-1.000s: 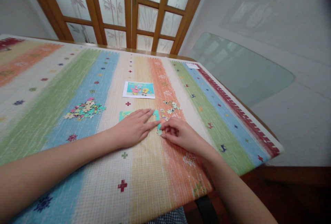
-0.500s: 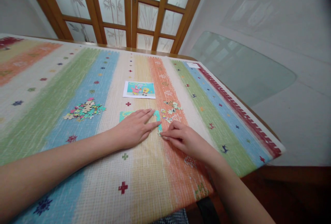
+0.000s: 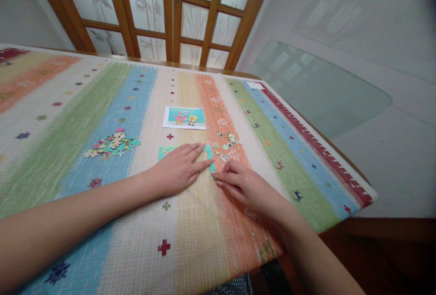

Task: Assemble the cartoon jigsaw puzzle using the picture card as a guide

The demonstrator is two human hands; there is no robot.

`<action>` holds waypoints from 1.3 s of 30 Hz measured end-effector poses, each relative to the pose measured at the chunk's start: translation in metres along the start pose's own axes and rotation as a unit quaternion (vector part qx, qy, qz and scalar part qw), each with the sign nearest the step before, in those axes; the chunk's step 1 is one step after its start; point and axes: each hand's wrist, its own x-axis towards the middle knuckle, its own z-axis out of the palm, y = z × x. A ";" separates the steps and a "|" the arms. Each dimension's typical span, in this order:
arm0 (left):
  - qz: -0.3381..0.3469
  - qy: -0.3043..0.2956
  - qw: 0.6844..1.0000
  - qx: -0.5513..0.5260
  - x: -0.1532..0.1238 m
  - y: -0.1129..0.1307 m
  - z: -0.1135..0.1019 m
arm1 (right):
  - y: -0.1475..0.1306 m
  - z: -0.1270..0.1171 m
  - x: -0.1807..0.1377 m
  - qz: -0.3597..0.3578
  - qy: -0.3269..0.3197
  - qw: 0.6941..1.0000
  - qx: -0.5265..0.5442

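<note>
My left hand (image 3: pixel 179 168) lies flat, fingers stretched out, on a partly joined teal puzzle frame (image 3: pixel 162 151), covering most of it. My right hand (image 3: pixel 243 185) rests just to its right with fingers extended, its fingertips pressing a small puzzle piece (image 3: pixel 211 174) at the frame's lower right corner. Several loose pieces (image 3: pixel 227 144) lie just beyond my right hand. A bigger pile of pieces (image 3: pixel 112 143) sits to the left on the blue stripe. A reference picture card (image 3: pixel 184 117) with cartoon figures lies farther back.
A striped, many-coloured cloth (image 3: pixel 102 222) covers the table. The table's right edge (image 3: pixel 327 149) runs diagonally, with a glass-topped surface (image 3: pixel 316 90) beyond it. Wooden-framed glass doors (image 3: pixel 170 13) stand behind the table.
My right hand has uncurled from a pinch to flatter fingers and slid slightly down and right, pressing the piece at the frame's corner. My left hand has stayed in place.
</note>
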 end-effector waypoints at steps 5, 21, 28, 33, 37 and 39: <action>-0.004 -0.002 1.000 0.002 0.001 0.000 0.001 | -0.010 0.002 -0.002 0.017 -0.015 0.997 -0.071; -0.001 0.007 1.000 0.004 0.000 -0.001 0.000 | -0.019 0.005 -0.010 0.008 -0.021 0.981 -0.193; 0.004 0.004 1.000 0.010 0.001 -0.001 0.001 | -0.009 -0.003 -0.012 0.019 -0.032 0.998 -0.056; 0.006 0.009 1.000 0.011 0.001 -0.002 0.001 | -0.010 -0.004 -0.006 0.018 -0.032 0.998 -0.060; 0.005 0.011 1.000 0.008 0.000 -0.002 0.002 | -0.006 -0.021 -0.003 0.005 -0.046 0.999 -0.024; 0.007 0.018 1.000 0.007 -0.001 -0.002 0.002 | 0.003 -0.035 0.002 0.026 -0.007 1.000 -0.007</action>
